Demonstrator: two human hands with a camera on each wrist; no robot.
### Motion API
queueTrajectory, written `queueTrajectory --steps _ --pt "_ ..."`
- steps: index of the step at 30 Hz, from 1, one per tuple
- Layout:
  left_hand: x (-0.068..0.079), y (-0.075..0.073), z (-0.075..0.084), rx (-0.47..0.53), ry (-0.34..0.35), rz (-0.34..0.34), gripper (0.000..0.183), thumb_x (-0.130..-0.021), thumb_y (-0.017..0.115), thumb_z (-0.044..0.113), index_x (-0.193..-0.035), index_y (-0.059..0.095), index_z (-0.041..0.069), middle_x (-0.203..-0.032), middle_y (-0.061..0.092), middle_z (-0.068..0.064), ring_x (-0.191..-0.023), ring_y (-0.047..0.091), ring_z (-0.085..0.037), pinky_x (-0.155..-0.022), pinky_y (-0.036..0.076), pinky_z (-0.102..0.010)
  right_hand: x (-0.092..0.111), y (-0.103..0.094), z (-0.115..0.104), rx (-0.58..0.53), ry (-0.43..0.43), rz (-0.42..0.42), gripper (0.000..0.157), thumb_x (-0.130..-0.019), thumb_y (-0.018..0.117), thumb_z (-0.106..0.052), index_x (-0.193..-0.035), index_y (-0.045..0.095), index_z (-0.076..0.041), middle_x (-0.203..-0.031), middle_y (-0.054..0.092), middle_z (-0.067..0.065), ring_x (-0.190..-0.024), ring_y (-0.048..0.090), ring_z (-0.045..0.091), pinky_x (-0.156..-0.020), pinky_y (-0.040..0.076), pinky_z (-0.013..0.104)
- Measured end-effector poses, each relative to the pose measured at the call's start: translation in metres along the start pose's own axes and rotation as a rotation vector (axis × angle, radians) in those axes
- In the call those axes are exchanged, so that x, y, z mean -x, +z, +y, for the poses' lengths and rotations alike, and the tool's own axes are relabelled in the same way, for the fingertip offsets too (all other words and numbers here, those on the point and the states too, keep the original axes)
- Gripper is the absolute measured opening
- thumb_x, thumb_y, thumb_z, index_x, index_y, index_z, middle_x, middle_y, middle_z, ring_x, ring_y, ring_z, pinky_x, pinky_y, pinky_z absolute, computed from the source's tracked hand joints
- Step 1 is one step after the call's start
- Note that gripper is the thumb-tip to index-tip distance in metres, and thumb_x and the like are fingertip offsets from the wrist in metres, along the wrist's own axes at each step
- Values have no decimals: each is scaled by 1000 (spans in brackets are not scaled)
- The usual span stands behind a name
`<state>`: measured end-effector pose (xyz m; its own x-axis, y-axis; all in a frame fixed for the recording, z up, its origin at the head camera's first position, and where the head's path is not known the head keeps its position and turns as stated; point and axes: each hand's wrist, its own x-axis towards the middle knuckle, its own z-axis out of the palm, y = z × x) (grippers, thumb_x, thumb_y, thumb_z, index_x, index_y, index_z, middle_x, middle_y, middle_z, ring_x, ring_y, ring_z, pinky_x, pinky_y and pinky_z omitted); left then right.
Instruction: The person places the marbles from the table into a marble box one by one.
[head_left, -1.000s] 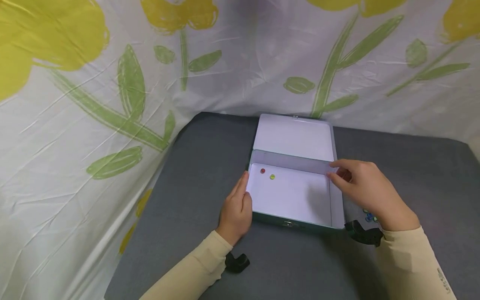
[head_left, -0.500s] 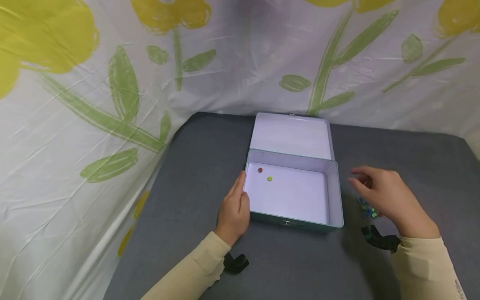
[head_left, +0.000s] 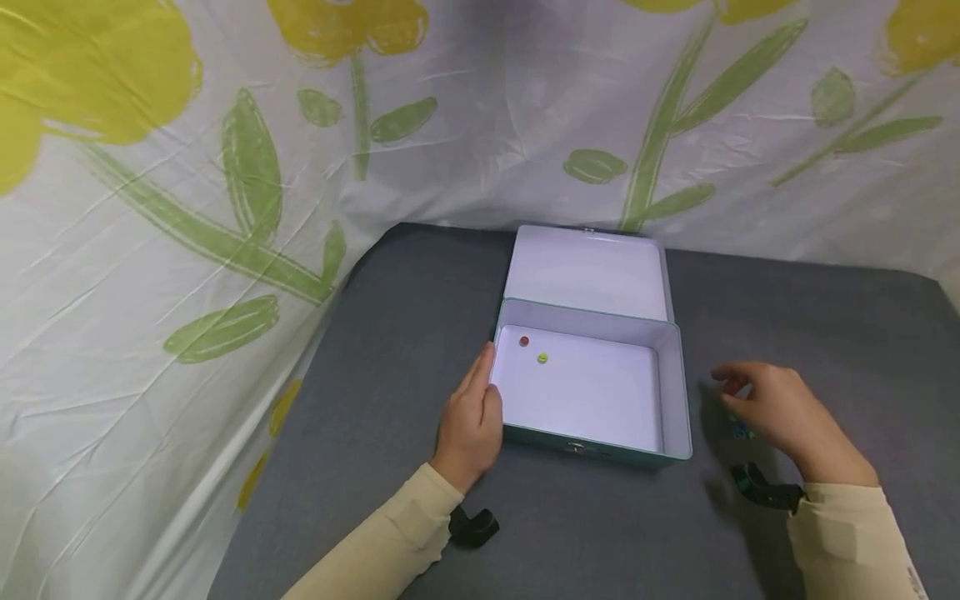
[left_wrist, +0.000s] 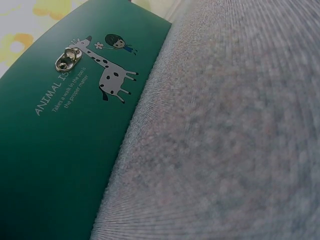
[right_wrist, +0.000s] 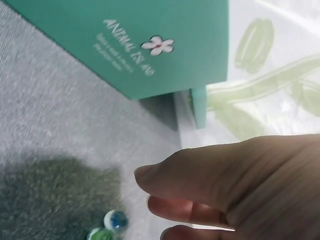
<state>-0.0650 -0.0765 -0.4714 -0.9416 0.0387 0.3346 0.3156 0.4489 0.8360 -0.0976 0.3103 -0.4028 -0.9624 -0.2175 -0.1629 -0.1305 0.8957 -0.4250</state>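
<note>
My left hand (head_left: 470,425), fingers straight and released, rests against the left wall of the green tin box (head_left: 585,392), which sits on the grey worktop (head_left: 360,375) with its lid (head_left: 588,271) tipped back. Inside, towards the far left corner, I have a red marble (head_left: 524,341) and, near it, a yellow-green marble (head_left: 543,358). My right hand (head_left: 783,417) is off the box's right side, loosely bent and grasping nothing, above a small cluster of glass marbles (right_wrist: 116,221), partly hidden by it. The box's front bears a spotted giraffe (left_wrist: 112,75) and a metal latch (left_wrist: 68,59).
</note>
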Motion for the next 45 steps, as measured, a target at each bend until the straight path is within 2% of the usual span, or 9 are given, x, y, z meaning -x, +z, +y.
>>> queueTrajectory --steps 3,8,12,37,42,45 --pt "0 0 1 3 2 -4 53 -105 40 5 -157 41 -6 -162 43 -19 -151 42 -26 -119 37 -50 1 2 5 10 3 -7 31 -93 72 -3 -121 69 10 -101 72 26 -81 68 33 -61 50 40" --pt "-1 -1 2 13 6 -9 53 -106 39 5 -158 40 -5 -164 42 -18 -152 41 -26 -119 37 -50 1 5 12 24 3 -4 35 -91 74 -2 -123 68 10 -104 71 29 -96 67 48 -73 54 57" --pt "-3 1 4 11 1 -23 53 -106 39 6 -158 40 -4 -164 42 -16 -152 40 -24 -119 36 -48 3 6 18 39 6 4 35 -90 74 -1 -122 68 11 -106 69 30 -100 64 52 -79 51 64" --pt "0 0 4 -5 -6 -21 53 -106 39 6 -159 40 -4 -164 42 -18 -151 41 -26 -118 38 -50 -1 11 18 63 67 -14 35 -91 72 -5 -124 68 7 -109 69 30 -97 66 48 -73 51 60" --pt "1 -1 4 -9 -8 -14 53 -106 39 6 -158 40 -4 -163 43 -19 -151 41 -25 -118 38 -50 0 5 10 78 59 -3 37 -92 71 -7 -126 67 7 -107 70 26 -84 67 35 -63 50 47" --pt "1 -1 3 -12 -11 -8 53 -106 39 6 -158 41 -4 -163 42 -19 -151 41 -25 -118 38 -50 0 0 3 77 46 10 38 -93 69 -7 -128 67 7 -107 71 25 -71 60 24 -57 44 39"
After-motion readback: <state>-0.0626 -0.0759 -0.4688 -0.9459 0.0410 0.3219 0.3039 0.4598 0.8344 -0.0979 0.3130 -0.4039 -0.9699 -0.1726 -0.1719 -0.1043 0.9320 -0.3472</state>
